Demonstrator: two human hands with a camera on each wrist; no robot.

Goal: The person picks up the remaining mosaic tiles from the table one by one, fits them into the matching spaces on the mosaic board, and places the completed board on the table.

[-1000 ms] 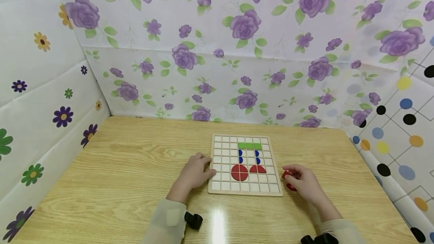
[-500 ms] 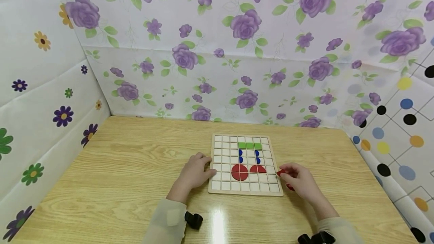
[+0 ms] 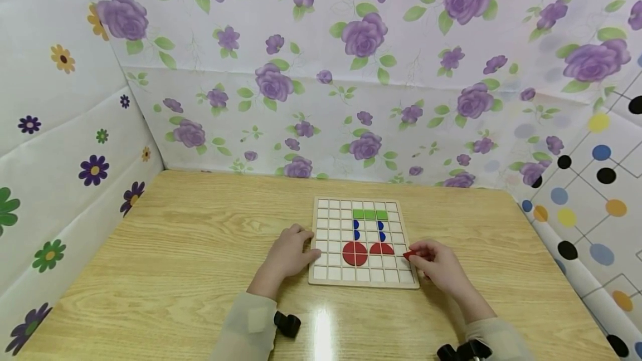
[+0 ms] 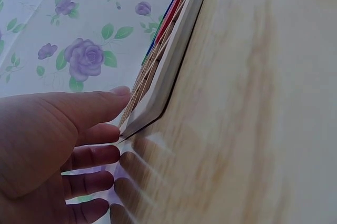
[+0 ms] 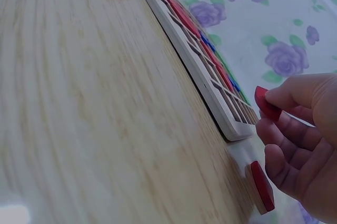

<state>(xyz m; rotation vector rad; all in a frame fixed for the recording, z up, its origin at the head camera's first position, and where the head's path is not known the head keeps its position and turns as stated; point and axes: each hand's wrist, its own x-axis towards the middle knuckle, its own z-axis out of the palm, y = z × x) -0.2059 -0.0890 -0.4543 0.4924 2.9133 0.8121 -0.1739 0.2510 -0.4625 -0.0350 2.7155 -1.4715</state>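
A square wooden grid board (image 3: 333, 274) lies on the table. My left hand (image 3: 288, 254) rests at its left edge, fingers relaxed, thumb over the rim. Between thumb and fingertips my right hand (image 3: 438, 263) pinches a red quarter-circle tile (image 5: 267, 103), held over the board's right rim. Below that hand, a second red tile (image 5: 261, 186) sits on the table, mostly hidden in the head view. In the grid are a row of green tiles (image 3: 370, 214), small blue rounded tiles (image 3: 356, 225) in two columns, a full red circle (image 3: 355, 254) and a red half circle (image 3: 382, 248).
The wooden table (image 3: 200, 222) reaches back to a flowered cloth (image 3: 321, 99). Patterned cloth also hangs at the left (image 3: 60, 127) and right (image 3: 597, 210). A black wrist camera (image 3: 287, 324) sits on the left sleeve.
My right hand has lifted the red tile from beside the board and carried it left over the right rim, uncovering then covering the other red tile. My left hand stays put.
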